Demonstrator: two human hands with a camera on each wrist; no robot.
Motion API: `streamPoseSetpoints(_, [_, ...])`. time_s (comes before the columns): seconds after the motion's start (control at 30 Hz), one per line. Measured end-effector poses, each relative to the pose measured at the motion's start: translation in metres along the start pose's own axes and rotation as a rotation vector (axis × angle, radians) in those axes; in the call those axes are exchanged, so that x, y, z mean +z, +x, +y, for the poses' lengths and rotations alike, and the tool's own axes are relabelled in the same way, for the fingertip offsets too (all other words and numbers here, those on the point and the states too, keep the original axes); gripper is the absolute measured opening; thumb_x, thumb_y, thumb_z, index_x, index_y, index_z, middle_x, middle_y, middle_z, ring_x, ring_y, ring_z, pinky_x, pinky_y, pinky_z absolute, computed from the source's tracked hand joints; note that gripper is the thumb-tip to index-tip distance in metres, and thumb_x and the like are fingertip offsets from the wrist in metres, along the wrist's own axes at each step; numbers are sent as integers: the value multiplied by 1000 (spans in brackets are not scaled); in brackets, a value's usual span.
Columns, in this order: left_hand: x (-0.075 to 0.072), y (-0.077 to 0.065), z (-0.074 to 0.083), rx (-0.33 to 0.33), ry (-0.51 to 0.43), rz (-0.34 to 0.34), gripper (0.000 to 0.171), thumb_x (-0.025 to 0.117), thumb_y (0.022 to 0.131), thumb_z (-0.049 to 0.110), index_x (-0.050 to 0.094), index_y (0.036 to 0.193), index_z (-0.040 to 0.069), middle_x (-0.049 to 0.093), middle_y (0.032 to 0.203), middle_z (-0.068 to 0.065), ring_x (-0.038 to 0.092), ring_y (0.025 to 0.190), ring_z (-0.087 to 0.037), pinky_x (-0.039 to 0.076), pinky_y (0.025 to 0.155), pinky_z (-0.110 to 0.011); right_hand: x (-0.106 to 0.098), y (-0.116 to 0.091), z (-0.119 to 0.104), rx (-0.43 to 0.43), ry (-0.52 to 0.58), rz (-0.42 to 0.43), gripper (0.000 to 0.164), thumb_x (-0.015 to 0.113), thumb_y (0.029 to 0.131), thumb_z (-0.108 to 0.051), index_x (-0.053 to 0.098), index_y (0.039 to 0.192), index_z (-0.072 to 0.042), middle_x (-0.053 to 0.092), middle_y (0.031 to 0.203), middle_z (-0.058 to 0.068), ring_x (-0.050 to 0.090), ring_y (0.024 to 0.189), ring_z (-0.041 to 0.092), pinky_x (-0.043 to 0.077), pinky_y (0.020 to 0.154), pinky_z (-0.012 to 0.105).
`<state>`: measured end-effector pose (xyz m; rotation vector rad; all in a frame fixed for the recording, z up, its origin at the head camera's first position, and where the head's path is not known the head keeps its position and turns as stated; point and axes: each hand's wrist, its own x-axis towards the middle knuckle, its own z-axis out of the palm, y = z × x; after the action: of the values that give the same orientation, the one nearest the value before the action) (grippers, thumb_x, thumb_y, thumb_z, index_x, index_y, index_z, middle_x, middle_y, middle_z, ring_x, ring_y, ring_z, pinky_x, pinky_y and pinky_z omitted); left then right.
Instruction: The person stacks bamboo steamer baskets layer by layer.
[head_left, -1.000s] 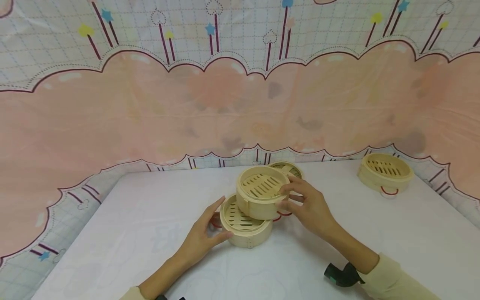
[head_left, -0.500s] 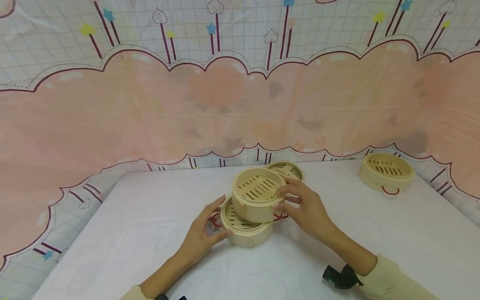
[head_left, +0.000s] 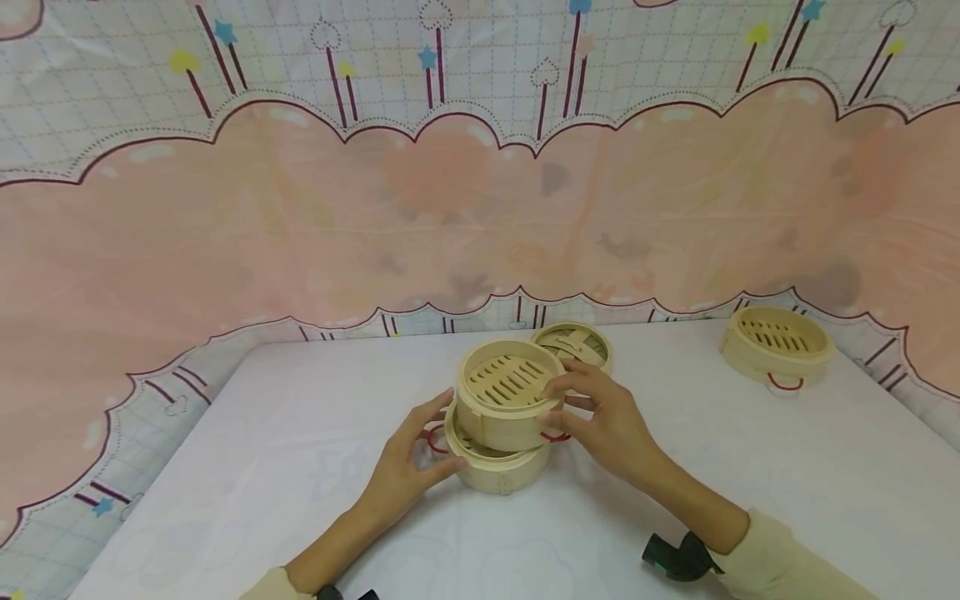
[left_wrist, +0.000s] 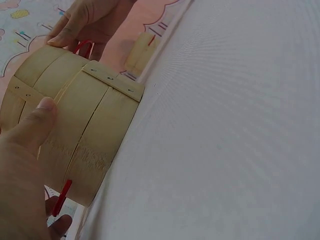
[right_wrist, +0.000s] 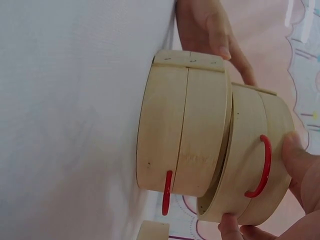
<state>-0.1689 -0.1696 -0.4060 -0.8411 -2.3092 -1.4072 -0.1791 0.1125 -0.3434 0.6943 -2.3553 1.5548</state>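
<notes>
Low over a round bamboo steamer basket point(head_left: 504, 478), a second bamboo steamer basket point(head_left: 498, 427) with a slotted bottom is in my right hand point(head_left: 611, 425). The right thumb and fingers grip its right side near a red handle point(right_wrist: 266, 167). In the right wrist view the upper basket sits off-centre and slightly tilted, with a narrow gap along the rim of the lower basket point(right_wrist: 170, 125). My left hand point(head_left: 397, 467) holds the lower basket's left side, thumb in front and fingers behind. The left thumb point(left_wrist: 42, 117) lies near the seam between the baskets.
Behind the pair, a round woven bamboo lid point(head_left: 577, 340) is partly hidden by the upper basket and right hand. Another slotted steamer basket point(head_left: 776, 362) with a red handle stands at the back right. White cloth covers the table point(head_left: 300, 433); a printed curtain point(head_left: 337, 233) hangs behind.
The upper basket has moved left and a little nearer, over more of the lower basket, with my right hand following. My left hand has stayed at the lower basket.
</notes>
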Motion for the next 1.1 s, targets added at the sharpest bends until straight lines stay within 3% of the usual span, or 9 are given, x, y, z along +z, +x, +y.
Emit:
streamPoseSetpoints(0.3, [0, 0, -3, -6, -7, -4, 88, 81, 76, 12, 32, 149, 19, 41, 145, 2, 49, 118, -19, 46, 87, -35, 4, 0, -3, -11, 8, -1, 23, 81, 74, -6, 68, 93, -11, 51, 134, 14, 40, 130, 32, 51, 86, 36])
streamPoseSetpoints(0.53, [-4, 4, 35, 13, 5, 33, 87, 80, 72, -1, 34, 145, 6, 48, 134, -11, 53, 111, -31, 48, 82, -46, 9, -2, -7, -18, 16, -9, 22, 81, 74, -7, 68, 92, -11, 51, 133, 14, 44, 127, 34, 51, 86, 35])
streamPoseSetpoints(1.1, [-2, 3, 35, 56, 36, 57, 87, 80, 70, -4, 31, 141, 6, 49, 131, -15, 54, 108, -32, 48, 79, -46, 13, -6, -9, -23, 8, -14, 23, 82, 74, -9, 67, 91, -16, 51, 133, 12, 46, 126, 33, 51, 85, 33])
